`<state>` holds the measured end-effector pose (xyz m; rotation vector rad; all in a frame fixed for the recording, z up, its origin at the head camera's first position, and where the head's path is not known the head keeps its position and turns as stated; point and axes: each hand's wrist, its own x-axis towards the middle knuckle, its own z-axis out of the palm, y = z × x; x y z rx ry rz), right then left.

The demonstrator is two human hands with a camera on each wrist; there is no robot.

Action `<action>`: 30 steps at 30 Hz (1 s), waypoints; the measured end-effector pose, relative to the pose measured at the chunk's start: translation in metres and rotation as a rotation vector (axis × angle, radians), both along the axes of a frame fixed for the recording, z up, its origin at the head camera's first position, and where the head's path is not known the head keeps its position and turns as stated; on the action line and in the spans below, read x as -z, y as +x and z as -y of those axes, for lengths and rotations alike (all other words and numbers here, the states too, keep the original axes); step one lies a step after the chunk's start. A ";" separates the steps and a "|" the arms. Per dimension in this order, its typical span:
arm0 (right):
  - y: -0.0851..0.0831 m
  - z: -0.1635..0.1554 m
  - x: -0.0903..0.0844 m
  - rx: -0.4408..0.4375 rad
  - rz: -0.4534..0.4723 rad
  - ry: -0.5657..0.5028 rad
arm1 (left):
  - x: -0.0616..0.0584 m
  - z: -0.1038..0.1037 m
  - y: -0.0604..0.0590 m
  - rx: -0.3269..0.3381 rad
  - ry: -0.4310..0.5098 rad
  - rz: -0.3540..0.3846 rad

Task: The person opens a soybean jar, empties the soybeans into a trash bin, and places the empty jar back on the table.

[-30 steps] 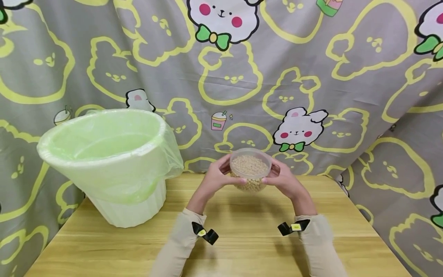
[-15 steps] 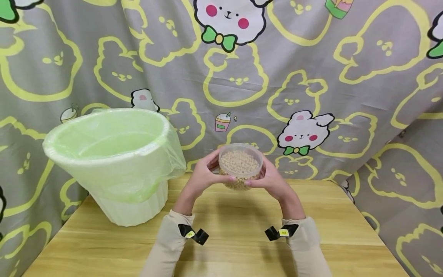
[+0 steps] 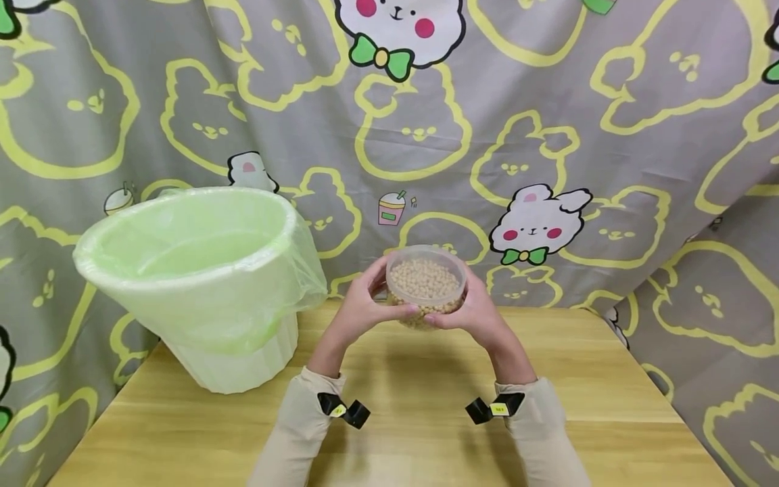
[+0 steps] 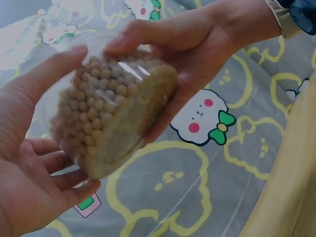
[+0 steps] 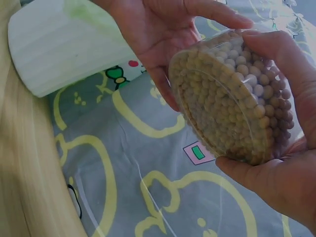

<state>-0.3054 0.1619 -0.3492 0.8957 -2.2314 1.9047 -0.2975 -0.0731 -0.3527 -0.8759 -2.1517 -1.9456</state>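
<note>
We see both hands raised above the far edge of the wooden table [image 3: 426,406], holding a clear plastic tub [image 3: 426,284] between them. The tub is filled with small round pale beans [image 3: 424,279] (soybeans, by the look of them) and is clear of the tabletop, tipped a little toward the camera. The left hand [image 3: 359,308] cups its left side, thumb curled over the near rim and fingers wrapped round the far wall; the right hand [image 3: 477,311] mirrors it on the other side, thumb on the near wall. From the left wrist view the tub [image 4: 108,113] lies on its side between the two palms, the left hand [image 4: 29,163] curled beneath it and the right hand [image 4: 192,49] closed over its top. The right wrist view shows the same clasp, with beans [image 5: 237,94] pressed against the clear wall.

Near the table's left edge stands a white waste bin [image 3: 231,352] lined with a pale green bag [image 3: 201,270], its mouth open. It is well apart from the hands. Behind the table hangs a grey curtain [image 3: 548,101] printed with yellow and white bunnies.
</note>
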 end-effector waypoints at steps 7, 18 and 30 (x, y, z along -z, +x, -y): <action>-0.001 0.007 0.000 -0.073 0.035 -0.001 | -0.002 -0.005 -0.002 0.013 0.038 0.031; -0.002 0.023 0.011 0.037 0.033 0.016 | 0.002 -0.009 0.000 -0.074 0.062 0.058; 0.004 0.031 0.012 0.091 -0.023 0.003 | 0.000 -0.013 0.005 -0.202 0.046 0.017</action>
